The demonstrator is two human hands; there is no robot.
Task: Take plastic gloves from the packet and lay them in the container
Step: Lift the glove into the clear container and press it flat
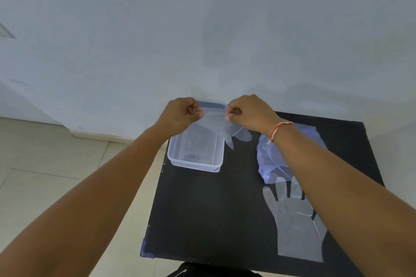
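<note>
Glove (221,128): pinched at its cuff between my left hand (183,114) and right hand (248,113), stretched flat, over the container's (173,155) 1 o'clock corner, for laying in. Packet (269,155): at 3 o'clock of it, open; spare glove (295,216) nearer me.

Your arms are bare from the lower edge of the view right up to the fingers: no sleeves, no gloves worn. Your left hand (180,114) carries nothing at all, no ring or watch. Around your right wrist, just behind your right hand (252,112), sits a thin thread bracelet (280,129) of red and white strands (a short loose end hangs from it). Your fingernails are short and plain. At the bottom edge shows dark clothing (191,271) with a pale mark.
</note>
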